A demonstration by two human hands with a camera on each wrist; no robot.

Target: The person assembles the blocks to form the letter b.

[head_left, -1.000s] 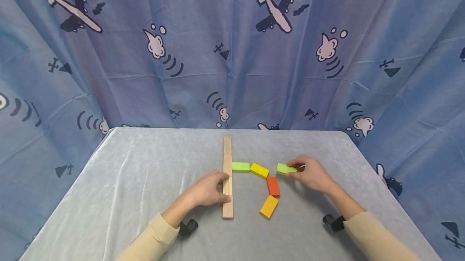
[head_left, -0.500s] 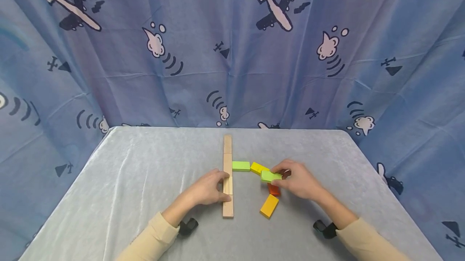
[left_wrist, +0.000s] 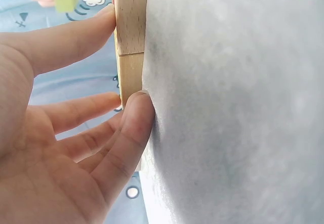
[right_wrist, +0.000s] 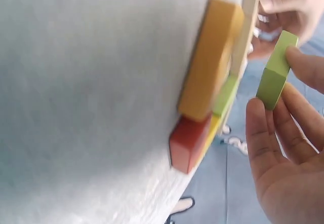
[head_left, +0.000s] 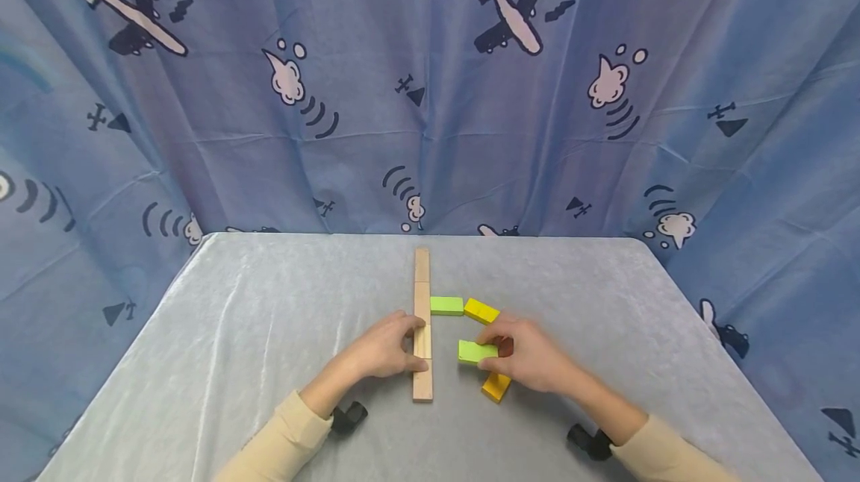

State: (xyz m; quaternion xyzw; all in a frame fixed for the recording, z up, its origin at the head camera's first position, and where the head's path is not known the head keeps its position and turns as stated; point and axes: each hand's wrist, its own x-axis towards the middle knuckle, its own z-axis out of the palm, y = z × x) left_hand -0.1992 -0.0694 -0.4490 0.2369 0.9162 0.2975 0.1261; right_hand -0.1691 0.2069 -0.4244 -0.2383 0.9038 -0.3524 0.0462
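Observation:
Plain wooden blocks (head_left: 422,295) lie end to end in a straight row on the table. My left hand (head_left: 383,349) rests its thumb and spread fingertips on the row's left side, near its front half. My right hand (head_left: 531,355) pinches a light green block (head_left: 475,352) between thumb and fingertips, raised above the table inside a curve of coloured blocks. That curve has another green block (head_left: 446,306) against the wooden row, then a yellow block (head_left: 481,310), a red block (right_wrist: 188,145) and an orange block (head_left: 496,386). In the head view my right hand hides most of the red one.
A pale grey cloth covers the table (head_left: 295,280). Behind it hangs a blue curtain (head_left: 363,94) printed with airplanes. Black wrist cameras sit below the left sleeve (head_left: 289,433) and the right sleeve (head_left: 665,452).
My right hand has carried the green block left and nearer to me, from beyond the red block to inside the curve. My left hand stays on the wooden row.

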